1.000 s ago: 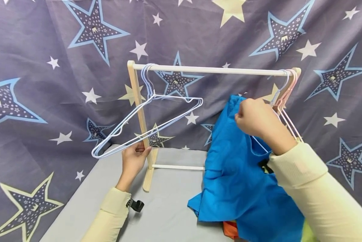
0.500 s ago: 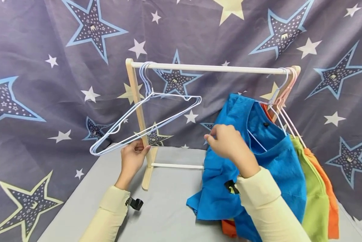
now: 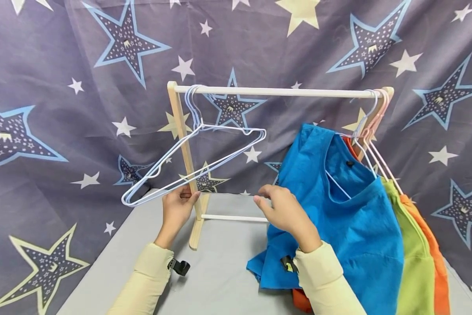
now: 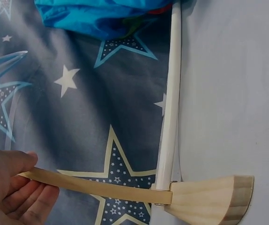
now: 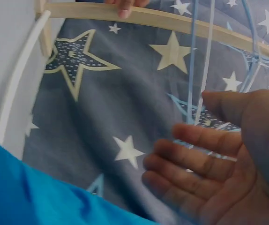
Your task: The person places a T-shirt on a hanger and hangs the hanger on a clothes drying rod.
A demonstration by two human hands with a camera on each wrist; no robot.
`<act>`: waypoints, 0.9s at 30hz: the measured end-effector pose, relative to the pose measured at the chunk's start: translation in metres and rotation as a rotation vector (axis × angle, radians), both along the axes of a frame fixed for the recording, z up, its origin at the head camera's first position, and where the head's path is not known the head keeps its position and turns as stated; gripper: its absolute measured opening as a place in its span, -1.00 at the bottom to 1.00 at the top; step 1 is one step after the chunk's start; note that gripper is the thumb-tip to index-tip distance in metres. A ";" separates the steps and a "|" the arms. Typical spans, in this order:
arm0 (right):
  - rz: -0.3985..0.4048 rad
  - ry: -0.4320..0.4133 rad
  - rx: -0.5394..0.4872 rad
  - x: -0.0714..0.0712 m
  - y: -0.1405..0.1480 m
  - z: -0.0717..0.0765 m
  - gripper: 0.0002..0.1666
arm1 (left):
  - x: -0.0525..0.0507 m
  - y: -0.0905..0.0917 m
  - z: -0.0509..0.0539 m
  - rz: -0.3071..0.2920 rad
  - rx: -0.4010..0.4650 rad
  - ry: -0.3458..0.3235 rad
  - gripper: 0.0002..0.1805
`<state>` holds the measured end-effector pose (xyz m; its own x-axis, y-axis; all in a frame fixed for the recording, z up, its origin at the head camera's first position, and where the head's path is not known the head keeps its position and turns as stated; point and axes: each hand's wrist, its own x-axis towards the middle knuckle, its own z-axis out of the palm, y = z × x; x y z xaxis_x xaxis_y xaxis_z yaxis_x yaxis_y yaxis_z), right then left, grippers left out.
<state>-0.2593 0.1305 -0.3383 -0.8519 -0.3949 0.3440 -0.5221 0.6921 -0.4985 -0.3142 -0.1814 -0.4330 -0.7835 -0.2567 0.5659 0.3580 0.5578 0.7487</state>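
Observation:
My left hand (image 3: 177, 210) pinches the left wooden upright (image 3: 185, 151) of a small clothes rack between thumb and fingers, low on the post. The left wrist view shows the hand (image 4: 15, 187) around the upright (image 4: 101, 190) above its foot. My right hand (image 3: 286, 211) is in the air left of a blue shirt (image 3: 366, 232). Its fingers are spread and relaxed with nothing in them, as the right wrist view of the hand (image 5: 209, 173) shows. The blue shirt hangs on a hanger at the rail's right end. Bare white and light-blue hangers (image 3: 201, 126) hang at the left end.
Behind the blue shirt hang a green garment (image 3: 415, 262) and an orange one (image 3: 437, 258). A white rail (image 3: 283, 92) tops the rack and a lower white bar (image 3: 234, 218) joins its feet. A star-patterned cloth (image 3: 90, 144) stands behind the grey table (image 3: 220, 271).
My right hand has left the top of the blue shirt, moved left and down, and opened its fingers. The shirt's neckline and the garments behind it now show. The left hand stays on the upright.

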 end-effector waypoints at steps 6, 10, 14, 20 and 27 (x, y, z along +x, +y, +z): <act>0.044 0.049 0.000 -0.002 0.002 -0.023 -0.43 | 0.002 -0.001 0.000 -0.007 -0.013 0.015 -0.80; 0.030 0.047 0.022 -0.002 0.007 -0.036 -0.28 | 0.003 -0.002 0.000 -0.014 -0.031 0.025 -0.81; 0.022 0.039 0.067 -0.002 0.009 -0.045 -0.11 | 0.011 -0.002 0.004 0.045 -0.160 0.002 -0.77; 0.023 0.032 0.186 -0.001 0.008 -0.060 0.09 | 0.032 0.005 0.012 0.092 -0.463 -0.062 -0.67; -0.017 -0.026 0.264 0.002 0.007 -0.074 0.14 | 0.043 0.021 0.015 -0.219 -0.613 0.095 -0.72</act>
